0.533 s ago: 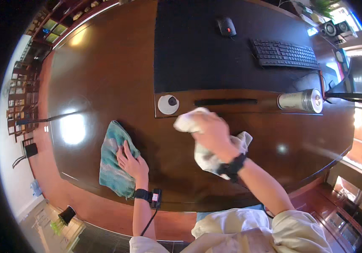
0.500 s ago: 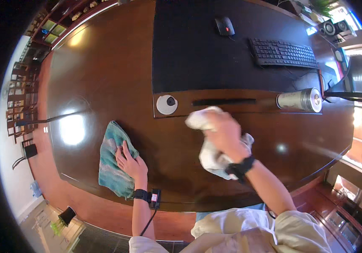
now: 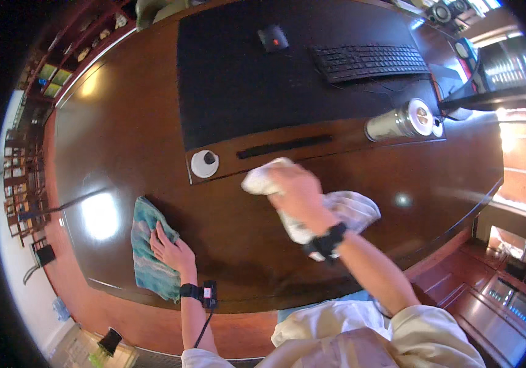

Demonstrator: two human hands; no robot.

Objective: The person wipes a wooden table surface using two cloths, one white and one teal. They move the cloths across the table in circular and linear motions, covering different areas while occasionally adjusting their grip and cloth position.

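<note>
My left hand (image 3: 173,251) lies with its fingers outstretched on a folded teal and grey towel (image 3: 150,275), which rests on the glossy brown desk (image 3: 232,245) at the left. To its right, my right hand (image 3: 300,194) is closed on a white cloth (image 3: 356,210). One bunched end of that cloth pokes out past the fingertips, and the loose part trails beside the wrist on the desk. Motion blurs this hand slightly. Dark bands circle both wrists; the left one carries a small black box with a cable.
Beyond the hands are a white disc with a dark top (image 3: 205,164), a black strip (image 3: 284,147), and a pale cylinder lying on its side (image 3: 398,121). A mouse (image 3: 273,38) and keyboard (image 3: 370,61) sit on the black desk mat (image 3: 226,80). A monitor (image 3: 490,86) stands far right.
The whole view has shifted and tilted a little, moving the desk items left in the picture. The white cloth's loose part now spreads farther right. My left hand stays on the towel.
</note>
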